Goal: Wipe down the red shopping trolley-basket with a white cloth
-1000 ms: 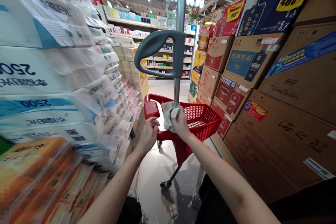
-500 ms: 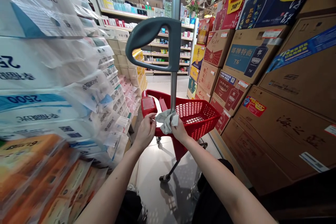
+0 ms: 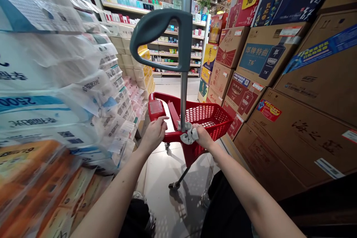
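Note:
A small red plastic shopping cart [image 3: 223,122] stands in front of me, its basket full of square holes. My left hand [image 3: 154,133] is closed around the cart's red front handle [image 3: 171,136] at its left end, the index finger reaching a little forward. In my right hand [image 3: 204,136] is a crumpled light grey cloth [image 3: 189,135], pressed on the handle's right end beside the base of the metal pole [image 3: 183,100]. Higher up this pole sits a dark grey loop-shaped grip [image 3: 160,37], touched by neither hand.
Plastic-wrapped tissue packs [image 3: 41,67] are stacked along the left, with orange packs [image 3: 30,178] lower down. Liquor cartons [image 3: 292,141] rise on the right. Stocked shelves [image 3: 167,44] stand at the back. A caster wheel [image 3: 174,185] rests on the tiled floor [image 3: 161,171].
My right hand has moved right with the cloth, off the pole's front and onto the handle's right end. My left hand no longer touches the cloth and has shifted slightly left.

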The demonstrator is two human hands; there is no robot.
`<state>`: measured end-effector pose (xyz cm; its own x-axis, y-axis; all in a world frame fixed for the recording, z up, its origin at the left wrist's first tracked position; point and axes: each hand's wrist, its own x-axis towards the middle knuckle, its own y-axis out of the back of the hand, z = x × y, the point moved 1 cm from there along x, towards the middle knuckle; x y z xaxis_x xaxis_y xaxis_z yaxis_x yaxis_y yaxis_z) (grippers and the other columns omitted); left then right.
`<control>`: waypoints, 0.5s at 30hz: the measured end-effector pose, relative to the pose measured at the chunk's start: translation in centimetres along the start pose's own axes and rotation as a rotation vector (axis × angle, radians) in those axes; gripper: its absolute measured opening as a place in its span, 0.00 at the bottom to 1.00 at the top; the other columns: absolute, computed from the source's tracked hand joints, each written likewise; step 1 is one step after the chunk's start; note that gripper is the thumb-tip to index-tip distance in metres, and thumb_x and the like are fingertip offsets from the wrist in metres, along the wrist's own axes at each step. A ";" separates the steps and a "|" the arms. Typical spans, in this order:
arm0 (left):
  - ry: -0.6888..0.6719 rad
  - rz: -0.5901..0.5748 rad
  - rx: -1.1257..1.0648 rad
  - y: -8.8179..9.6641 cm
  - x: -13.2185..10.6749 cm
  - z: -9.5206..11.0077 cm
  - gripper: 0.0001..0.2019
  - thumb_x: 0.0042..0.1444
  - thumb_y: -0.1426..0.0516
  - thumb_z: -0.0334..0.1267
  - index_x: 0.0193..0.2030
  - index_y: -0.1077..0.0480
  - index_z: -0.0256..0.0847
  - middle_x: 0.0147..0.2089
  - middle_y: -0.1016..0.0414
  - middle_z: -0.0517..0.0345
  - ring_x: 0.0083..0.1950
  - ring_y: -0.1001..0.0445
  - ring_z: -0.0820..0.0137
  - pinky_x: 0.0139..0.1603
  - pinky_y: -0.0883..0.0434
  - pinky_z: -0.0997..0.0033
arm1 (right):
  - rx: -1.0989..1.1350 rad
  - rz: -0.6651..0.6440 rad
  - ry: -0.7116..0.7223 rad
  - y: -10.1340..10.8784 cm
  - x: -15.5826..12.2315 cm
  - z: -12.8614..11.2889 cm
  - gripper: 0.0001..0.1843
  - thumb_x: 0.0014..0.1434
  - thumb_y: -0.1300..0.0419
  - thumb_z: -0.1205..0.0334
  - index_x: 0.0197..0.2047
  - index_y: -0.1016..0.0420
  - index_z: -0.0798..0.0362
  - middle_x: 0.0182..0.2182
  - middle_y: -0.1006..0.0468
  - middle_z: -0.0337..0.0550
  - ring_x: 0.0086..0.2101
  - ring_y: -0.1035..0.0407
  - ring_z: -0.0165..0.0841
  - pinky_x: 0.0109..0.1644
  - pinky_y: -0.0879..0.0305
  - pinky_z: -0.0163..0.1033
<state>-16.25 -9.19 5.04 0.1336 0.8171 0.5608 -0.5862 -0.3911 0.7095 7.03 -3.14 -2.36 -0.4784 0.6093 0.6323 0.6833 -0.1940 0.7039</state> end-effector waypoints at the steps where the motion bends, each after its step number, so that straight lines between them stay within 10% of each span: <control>1: -0.003 -0.011 0.028 0.0 0.2 -0.1 0.17 0.63 0.58 0.38 0.54 0.37 0.40 0.29 0.29 0.59 0.35 0.31 0.66 0.46 0.36 0.62 | -0.045 -0.028 -0.004 0.3 -0.6 0.9 0.08 0.60 0.50 0.67 0.40 0.31 0.56 0.35 0.27 0.46 0.37 0.35 0.36 0.46 0.37 0.42; 15: 0.001 0.019 0.102 -1.0 0.1 0.1 0.18 0.63 0.59 0.39 0.55 0.36 0.42 0.28 0.28 0.59 0.33 0.31 0.66 0.48 0.38 0.62 | -0.220 0.108 -0.021 -3.9 -1.8 -4.1 0.33 0.58 0.51 0.65 0.66 0.54 0.59 0.56 0.40 0.56 0.59 0.51 0.45 0.64 0.58 0.60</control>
<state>-15.56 -8.82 4.44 0.1226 0.8096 0.5741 -0.5044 -0.4473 0.7386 2.95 -6.61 -4.94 -0.3963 0.5913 0.7024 0.5923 -0.4199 0.6876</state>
